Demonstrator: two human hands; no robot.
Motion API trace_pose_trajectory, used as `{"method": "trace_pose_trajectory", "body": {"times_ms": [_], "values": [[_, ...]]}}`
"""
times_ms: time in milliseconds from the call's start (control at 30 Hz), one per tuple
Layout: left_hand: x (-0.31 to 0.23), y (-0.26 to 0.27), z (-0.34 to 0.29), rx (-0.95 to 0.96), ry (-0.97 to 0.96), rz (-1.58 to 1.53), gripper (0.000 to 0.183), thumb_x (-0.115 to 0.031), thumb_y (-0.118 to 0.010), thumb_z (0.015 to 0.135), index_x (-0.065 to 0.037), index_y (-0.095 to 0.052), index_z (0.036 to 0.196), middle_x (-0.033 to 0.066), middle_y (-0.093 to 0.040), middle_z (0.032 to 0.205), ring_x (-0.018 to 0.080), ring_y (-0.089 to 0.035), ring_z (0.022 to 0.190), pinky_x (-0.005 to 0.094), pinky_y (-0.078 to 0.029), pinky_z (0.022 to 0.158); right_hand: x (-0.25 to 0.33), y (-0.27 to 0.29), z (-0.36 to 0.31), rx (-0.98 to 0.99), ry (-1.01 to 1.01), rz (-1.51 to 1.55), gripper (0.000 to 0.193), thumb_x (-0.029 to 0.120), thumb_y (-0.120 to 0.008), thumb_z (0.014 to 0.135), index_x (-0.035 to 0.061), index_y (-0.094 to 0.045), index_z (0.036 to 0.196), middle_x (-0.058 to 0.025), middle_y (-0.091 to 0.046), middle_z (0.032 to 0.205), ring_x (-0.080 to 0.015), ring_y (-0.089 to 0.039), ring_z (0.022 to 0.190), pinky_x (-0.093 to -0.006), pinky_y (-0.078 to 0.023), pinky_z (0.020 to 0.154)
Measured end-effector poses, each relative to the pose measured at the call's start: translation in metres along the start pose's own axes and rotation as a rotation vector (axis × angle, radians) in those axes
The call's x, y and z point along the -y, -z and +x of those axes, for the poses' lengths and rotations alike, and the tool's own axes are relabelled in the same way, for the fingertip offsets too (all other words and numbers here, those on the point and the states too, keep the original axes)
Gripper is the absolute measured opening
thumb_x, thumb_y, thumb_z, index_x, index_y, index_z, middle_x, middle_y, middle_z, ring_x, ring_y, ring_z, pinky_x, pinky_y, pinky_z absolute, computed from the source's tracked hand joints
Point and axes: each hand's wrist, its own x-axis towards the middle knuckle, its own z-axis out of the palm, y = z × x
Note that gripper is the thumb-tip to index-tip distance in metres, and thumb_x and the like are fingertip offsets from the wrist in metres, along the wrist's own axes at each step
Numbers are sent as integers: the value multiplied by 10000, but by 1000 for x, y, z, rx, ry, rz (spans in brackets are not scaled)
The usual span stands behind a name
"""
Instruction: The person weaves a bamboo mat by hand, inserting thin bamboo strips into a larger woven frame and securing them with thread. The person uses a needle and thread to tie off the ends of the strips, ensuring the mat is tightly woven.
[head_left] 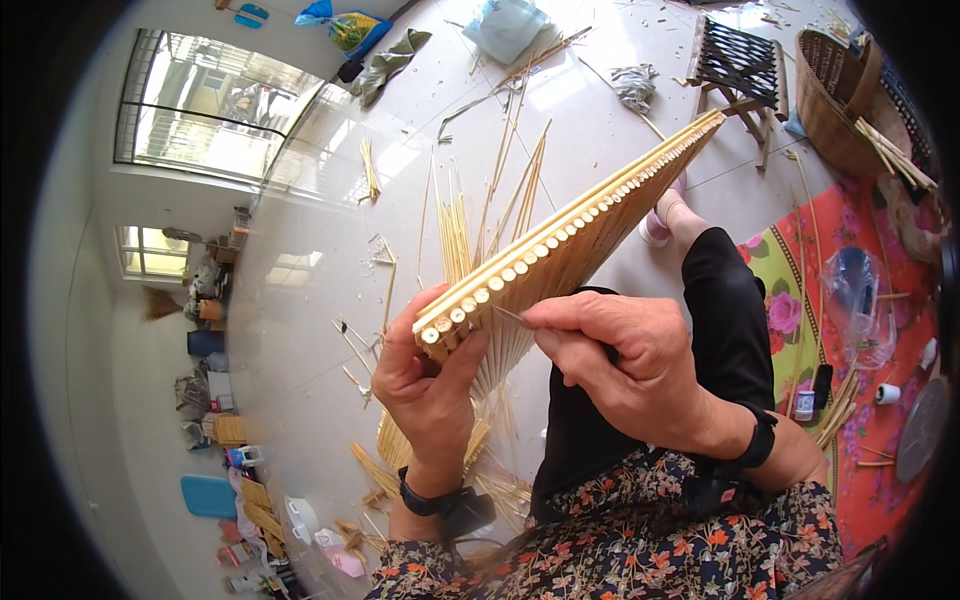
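Note:
A panel of pale straw-coloured stalks (575,248), laid side by side, stretches from my left hand up toward the far right. Their round cut ends make a row along one edge, and two longer stalks run along its upper side. At the near corner my left hand (430,385) grips the panel, its thumb pressed against the lower side. My right hand (630,365) pinches a thin, pointed needle-like tool (512,316) between thumb and fingertips. The tool's tip is close to the stalks; I cannot tell whether it is inside them.
Loose stalks (455,235) lie on the tiled floor beyond the panel. A folding stool (738,60) and a woven basket (835,115) stand at the far right. On the flowered mat (785,310) at right lie a white spool (886,394) and a small jar (804,405).

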Motion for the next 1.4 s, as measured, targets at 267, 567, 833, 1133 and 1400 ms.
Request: {"method": "trace_pose_trajectory", "body": {"times_ms": [267, 567, 833, 1133, 1400], "values": [[2, -2, -10, 22, -21, 1, 536, 139, -792, 890, 43, -653, 1399, 103, -749, 1254, 139, -713, 1118, 286, -587, 973, 0, 6, -12, 17, -19, 63, 201, -51, -658, 1002, -60, -770, 1169, -78, -750, 874, -60, -639, 627, -222, -503, 558], [5, 6, -12, 37, -49, 10, 559, 156, -806, 859, 45, -660, 1387, 120, -749, 1261, 157, -717, 1128, 297, -589, 980, 1, 4, -13, 12, 1, 63, 201, -64, -661, 997, -59, -773, 1164, -75, -751, 884, -62, -640, 630, -217, -500, 560], [6, 9, -13, 39, -53, -3, 562, 163, -805, 852, 44, -663, 1382, 120, -748, 1262, 159, -718, 1127, 299, -591, 981, 2, 4, -13, 36, 14, 63, 191, -71, -670, 989, -64, -771, 1151, -75, -750, 867, -63, -642, 630, -215, -494, 558], [6, 8, -14, 29, -43, -3, 565, 161, -808, 848, 43, -664, 1382, 115, -748, 1254, 156, -718, 1118, 297, -592, 973, 4, 3, -15, 37, 38, 36, 191, -64, -686, 983, -59, -774, 1153, -88, -764, 874, -74, -656, 621, -223, -501, 547], [2, 2, -19, 6, -21, 47, 555, 149, -825, 842, 41, -680, 1367, 104, -752, 1226, 136, -720, 1074, 276, -594, 922, 12, 6, -18, 36, 15, -30, 182, -65, -671, 987, -59, -773, 1138, -94, -766, 872, -83, -669, 619, -230, -517, 545]]}}
